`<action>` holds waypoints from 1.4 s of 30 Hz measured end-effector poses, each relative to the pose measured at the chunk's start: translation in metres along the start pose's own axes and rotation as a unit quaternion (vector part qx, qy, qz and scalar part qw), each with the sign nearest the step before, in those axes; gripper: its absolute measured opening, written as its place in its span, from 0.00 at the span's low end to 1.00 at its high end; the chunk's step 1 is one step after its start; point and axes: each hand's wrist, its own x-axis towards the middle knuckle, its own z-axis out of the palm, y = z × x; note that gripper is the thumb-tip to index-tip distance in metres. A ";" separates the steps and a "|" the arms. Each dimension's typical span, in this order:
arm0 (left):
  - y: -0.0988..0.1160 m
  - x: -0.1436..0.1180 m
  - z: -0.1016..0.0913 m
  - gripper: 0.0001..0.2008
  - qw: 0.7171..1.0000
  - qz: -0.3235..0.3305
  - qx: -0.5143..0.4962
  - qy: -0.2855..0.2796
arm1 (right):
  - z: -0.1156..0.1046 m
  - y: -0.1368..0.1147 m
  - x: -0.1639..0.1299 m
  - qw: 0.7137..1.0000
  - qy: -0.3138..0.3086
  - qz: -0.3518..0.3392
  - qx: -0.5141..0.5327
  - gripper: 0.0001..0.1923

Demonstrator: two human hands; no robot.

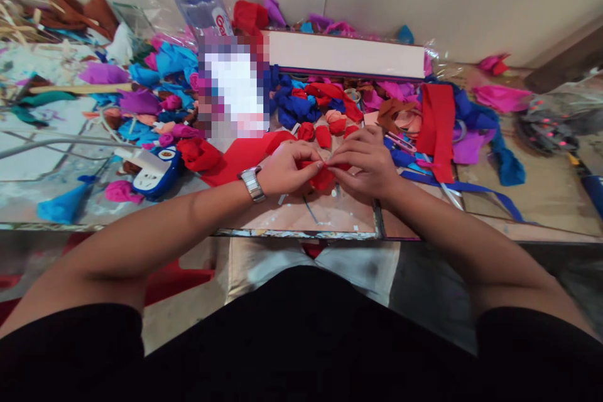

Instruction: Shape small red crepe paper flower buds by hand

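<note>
Far left of the table [301,217]: a heap of blue, purple and pink fabric scraps [151,85], loose and unsorted, with a wooden stick [80,88] lying across them. A blue cone of cloth [66,204] and a pink wad [120,191] sit near the front edge, beside a white-and-blue tool [153,169] with its cord trailing off left, parked within arm's reach, likely so it can be picked up without leaning.

Behind, a water bottle [200,3] stands upright against the wall, out of the working patch.

Centre: a flat red sheet [240,157] lies just left of the hands, with a rolled red bud [200,154] on its edge and more small red buds [323,135] just beyond the fingers; finished pieces seem to gather there, close but clear of the work.

Left hand [287,169], watch on the wrist, and right hand [365,166] are brought together, fingertips meeting over a small red piece [323,177]. Both pinch it; the red piece sits between the thumbs and forefingers, low over the table's front edge, directly before the person. Forearms rest on the edge, probably to steady fine finger work.

Behind the hands: a long white box [346,55] along the wall, blue scraps [294,103] below it.

Right: a red strip [438,129] draped toward the front, a blue ribbon [471,188] trailing out, pink scraps [502,97] further off.
</note>
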 end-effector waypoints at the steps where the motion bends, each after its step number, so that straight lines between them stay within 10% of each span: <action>1: -0.001 0.000 0.000 0.20 1.000 0.003 0.000 0.002 | 0.000 0.000 0.000 1.000 0.002 -0.003 0.000 0.06; 42: 0.009 -0.007 0.000 0.17 0.982 0.057 0.178 0.017 | 0.008 -0.001 0.002 0.994 -0.041 0.062 0.079 0.06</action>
